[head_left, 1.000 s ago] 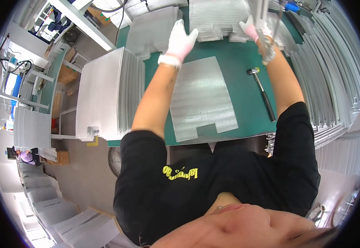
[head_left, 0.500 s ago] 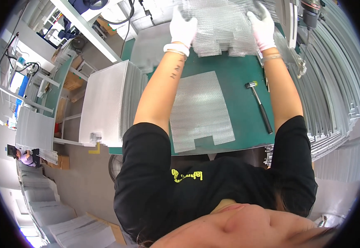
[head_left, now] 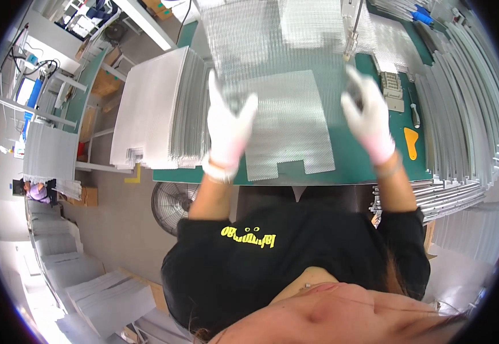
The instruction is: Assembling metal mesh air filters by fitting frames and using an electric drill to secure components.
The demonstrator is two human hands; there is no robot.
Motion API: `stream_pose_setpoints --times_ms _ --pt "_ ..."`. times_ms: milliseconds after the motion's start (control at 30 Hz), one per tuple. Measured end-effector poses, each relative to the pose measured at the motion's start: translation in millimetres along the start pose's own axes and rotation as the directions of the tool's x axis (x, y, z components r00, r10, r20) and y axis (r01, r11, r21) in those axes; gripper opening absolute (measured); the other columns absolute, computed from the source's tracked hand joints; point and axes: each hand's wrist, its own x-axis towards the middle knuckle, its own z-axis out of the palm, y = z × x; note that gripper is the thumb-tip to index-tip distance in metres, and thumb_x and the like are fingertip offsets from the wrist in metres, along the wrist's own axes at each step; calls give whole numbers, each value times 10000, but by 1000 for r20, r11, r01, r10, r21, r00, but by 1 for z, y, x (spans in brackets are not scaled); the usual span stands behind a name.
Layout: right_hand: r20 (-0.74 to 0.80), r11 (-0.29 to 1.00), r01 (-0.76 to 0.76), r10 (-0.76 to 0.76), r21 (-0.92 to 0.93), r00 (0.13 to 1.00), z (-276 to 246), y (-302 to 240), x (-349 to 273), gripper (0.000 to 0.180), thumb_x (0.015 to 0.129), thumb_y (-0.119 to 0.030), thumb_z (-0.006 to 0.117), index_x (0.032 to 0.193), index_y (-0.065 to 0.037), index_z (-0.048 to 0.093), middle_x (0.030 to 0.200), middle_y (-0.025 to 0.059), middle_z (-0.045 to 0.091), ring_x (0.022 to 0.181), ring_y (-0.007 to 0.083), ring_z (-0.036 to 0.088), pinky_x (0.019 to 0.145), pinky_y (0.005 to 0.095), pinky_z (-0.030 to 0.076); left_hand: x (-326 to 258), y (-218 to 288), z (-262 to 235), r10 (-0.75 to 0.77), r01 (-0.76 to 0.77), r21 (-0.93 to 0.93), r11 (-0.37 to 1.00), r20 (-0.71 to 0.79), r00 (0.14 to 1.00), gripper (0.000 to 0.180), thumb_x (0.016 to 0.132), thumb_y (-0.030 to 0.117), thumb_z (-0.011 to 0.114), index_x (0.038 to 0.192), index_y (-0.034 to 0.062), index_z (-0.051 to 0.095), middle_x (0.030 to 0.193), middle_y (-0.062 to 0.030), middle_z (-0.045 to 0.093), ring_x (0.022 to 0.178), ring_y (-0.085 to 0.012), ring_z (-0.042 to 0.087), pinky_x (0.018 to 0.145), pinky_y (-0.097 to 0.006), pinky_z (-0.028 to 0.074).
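Note:
My left hand, in a white glove, hovers at the left edge of a flat silver mesh sheet with a notch in its near edge. Its thumb and fingers are spread. My right hand, also gloved, is to the sheet's right, thumb and fingers apart. Both are blurred by motion. Beyond them a second mesh layer lies smeared across the far part of the table, and whether my fingertips touch it is unclear. A brighter stack of mesh sits behind. The hammer does not show; my right hand covers that area.
A thick stack of mesh sheets stands at the left of the green table. On the right lie a screwdriver, an orange scraper and a beige block. Long metal strips line the right side. A floor fan stands below.
Both hands have come back from the far mesh stack toward my body. The view has shifted, bringing the screwdriver and scraper into sight. The hammer no longer shows.

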Motion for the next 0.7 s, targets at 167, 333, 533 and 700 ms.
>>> stream_pose_setpoints --times_ms 167,333,533,700 --pt "133 992 -125 119 35 984 23 -5 -96 512 826 -124 741 1312 -43 606 962 127 608 811 264 632 737 331 529 -104 -60 -1 219 -216 296 930 22 975 942 802 146 803 1543 -45 255 1226 -198 633 935 -284 671 798 -352 551" --pt "258 947 -321 318 -30 912 39 14 -102 539 817 -177 764 1314 -46 605 993 132 620 854 276 644 765 340 533 -103 -77 9 49 -119 392 912 184 982 762 833 196 768 1470 -26 414 1177 -191 608 1042 -340 627 878 -404 534" --pt "216 985 -110 137 -132 967 68 42 -117 546 847 -233 719 1347 -61 580 1057 140 626 882 295 645 767 373 538 -96 -105 19 -11 -128 503 855 264 965 747 825 262 759 1443 -11 443 1093 -181 596 998 -352 622 858 -417 532" --pt "311 943 -218 292 -252 904 73 36 -124 571 862 -274 709 1377 -86 548 1157 157 614 1002 343 642 823 408 545 -98 -115 20 -26 -128 522 843 278 960 753 821 282 764 1440 -8 450 1109 -184 598 1013 -355 621 868 -422 530"
